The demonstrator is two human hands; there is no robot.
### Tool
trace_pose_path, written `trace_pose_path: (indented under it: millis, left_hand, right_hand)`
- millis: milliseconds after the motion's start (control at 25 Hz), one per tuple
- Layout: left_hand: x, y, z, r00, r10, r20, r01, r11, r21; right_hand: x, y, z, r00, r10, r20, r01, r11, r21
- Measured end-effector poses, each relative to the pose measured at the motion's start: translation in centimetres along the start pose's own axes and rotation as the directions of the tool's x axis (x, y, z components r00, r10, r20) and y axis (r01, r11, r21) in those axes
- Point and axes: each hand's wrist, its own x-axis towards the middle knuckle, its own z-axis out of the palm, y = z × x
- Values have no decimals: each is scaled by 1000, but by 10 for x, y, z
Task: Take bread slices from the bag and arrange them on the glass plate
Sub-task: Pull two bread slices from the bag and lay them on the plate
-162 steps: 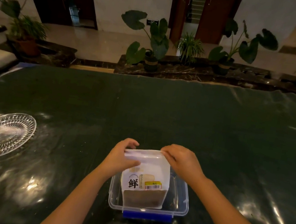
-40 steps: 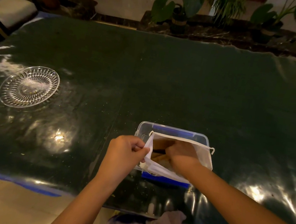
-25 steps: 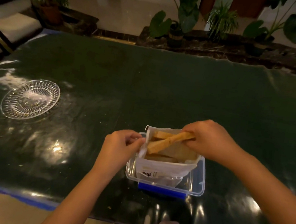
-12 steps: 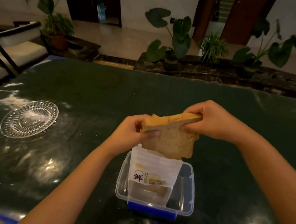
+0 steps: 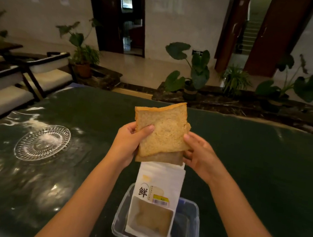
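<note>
I hold two brown bread slices (image 5: 164,133) upright in the air above the bag, one fanned behind the other. My left hand (image 5: 130,140) grips their left edge with the thumb on the front slice. My right hand (image 5: 196,153) pinches their right edge. The white bread bag (image 5: 160,180) stands open in a clear plastic box (image 5: 186,235) near the table's front edge, with more bread showing through its window. The empty cut-glass plate (image 5: 43,142) lies on the table to the left, apart from both hands.
The table (image 5: 255,161) is covered in dark green glossy sheeting. Chairs with white cushions (image 5: 16,88) stand off its left side. A low stone planter with potted plants (image 5: 194,77) runs behind the far edge.
Both hands have lifted the bread higher, out of the bag, and turned the slices to face me. Earlier my left hand held the bag's mouth while the right pulled the bread out.
</note>
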Motion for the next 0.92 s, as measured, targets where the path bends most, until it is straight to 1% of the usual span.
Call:
trace_pose_path:
  millis: [160, 240, 400, 480, 560, 680, 840, 920]
  left_hand:
    - [-3, 5, -25, 995, -48, -87, 51, 998, 26]
    - [-7, 7, -43, 989, -67, -130, 70, 997, 18]
    - [-19, 18, -93, 983, -82, -161, 85, 996, 12]
    - [-28, 26, -129, 983, -82, -162, 86, 996, 21]
    - [-38, 36, -170, 985, -81, -154, 81, 997, -7]
    - [-55, 51, -245, 992, -68, -107, 70, 998, 11]
    - [-77, 73, -357, 990, -126, -71, 131, 989, 67]
    - [-84, 83, -403, 984, -155, -84, 162, 983, 91]
  right_hand:
    - [8, 4, 23, 999, -48, 13, 49, 991, -122]
    - [12, 6, 40, 998, -57, 15, 58, 990, -126]
    - [19, 20, 90, 999, -40, 30, 44, 990, -131]
    - [23, 30, 125, 999, -14, 48, 21, 989, -145]
    - [29, 43, 163, 997, 12, 71, -1, 988, -153]
    - [38, 68, 234, 996, 22, 92, -7, 987, -158]
    - [49, 113, 332, 994, 59, 95, -44, 988, -148]
    - [54, 134, 372, 991, 99, 94, -83, 984, -158]
